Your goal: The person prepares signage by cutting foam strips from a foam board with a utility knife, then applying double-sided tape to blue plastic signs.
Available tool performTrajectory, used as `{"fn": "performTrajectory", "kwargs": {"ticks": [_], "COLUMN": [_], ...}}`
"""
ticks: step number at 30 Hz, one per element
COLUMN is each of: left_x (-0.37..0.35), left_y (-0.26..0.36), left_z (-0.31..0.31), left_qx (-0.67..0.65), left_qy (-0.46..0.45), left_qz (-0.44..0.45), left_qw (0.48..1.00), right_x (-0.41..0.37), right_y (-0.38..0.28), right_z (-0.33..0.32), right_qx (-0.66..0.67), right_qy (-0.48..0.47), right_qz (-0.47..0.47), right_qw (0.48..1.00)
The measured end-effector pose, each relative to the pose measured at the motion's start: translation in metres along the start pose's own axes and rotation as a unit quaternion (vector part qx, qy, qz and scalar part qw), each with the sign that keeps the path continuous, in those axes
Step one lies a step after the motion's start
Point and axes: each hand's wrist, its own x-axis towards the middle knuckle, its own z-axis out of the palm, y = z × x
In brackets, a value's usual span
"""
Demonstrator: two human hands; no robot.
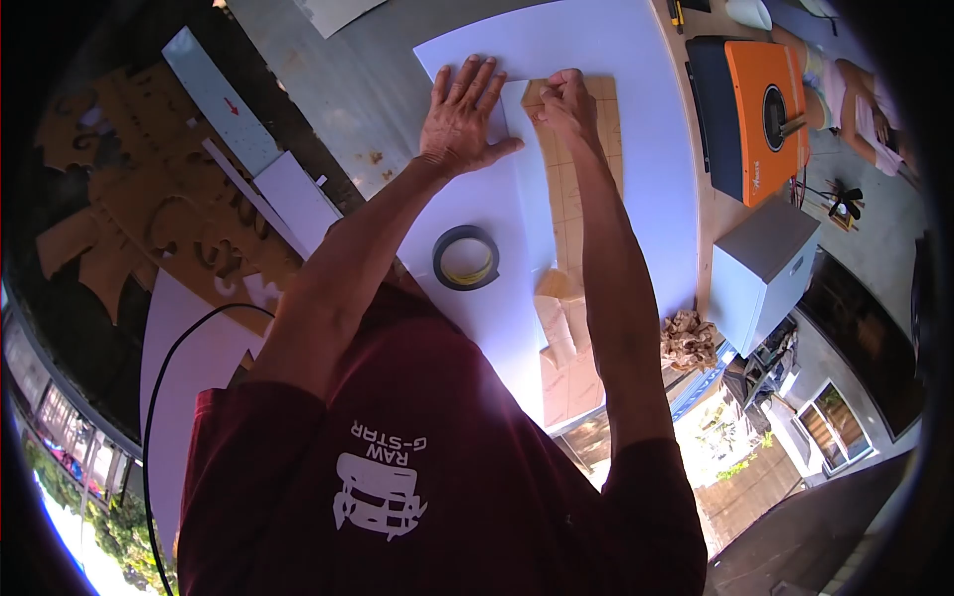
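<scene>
My left hand (463, 117) lies flat with fingers spread, on the white sheet (646, 179) and beside the upper end of a pale, narrow strip (537, 214). On the strip's right side is brown backing paper (568, 214) with a printed grid, its left edge curling up. My right hand (569, 103) is closed in a pinch at the paper's upper end. Lower down, the paper is folded over on itself. A roll of dark grey tape (466, 257) lies on the white sheet, to the left of the strip.
An orange and black machine (760, 119) stands at the right, above a grey-white box (765, 263). Crumpled brown paper (688, 341) sits by the sheet's right edge. Cut-out brown panels (129, 169) and white offcuts (298, 204) lie at left. Another person (860, 104) is at far right.
</scene>
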Motion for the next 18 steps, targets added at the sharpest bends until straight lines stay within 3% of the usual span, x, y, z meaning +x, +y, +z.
{"fn": "performTrajectory", "kwargs": {"ticks": [2,8,14,18], "left_x": [0.001,0.000,0.000,0.000], "left_y": [0.001,0.002,0.003,0.002], "left_z": [0.000,-0.003,-0.004,-0.004], "left_qx": [0.001,0.003,0.015,0.023], "left_qy": [-0.002,0.003,0.001,0.005], "left_qz": [-0.001,0.001,0.010,0.016], "left_qw": [1.000,1.000,1.000,1.000], "right_x": [-0.026,-0.025,-0.019,-0.015], "right_y": [-0.031,-0.035,-0.068,-0.073], "right_z": [-0.012,0.021,0.015,0.014], "right_qx": [0.115,-0.186,-0.212,-0.205], "right_qy": [-0.004,0.098,-0.003,0.005], "right_qz": [0.068,-0.037,0.034,0.064], "right_qw": [0.991,0.977,0.977,0.977]}}
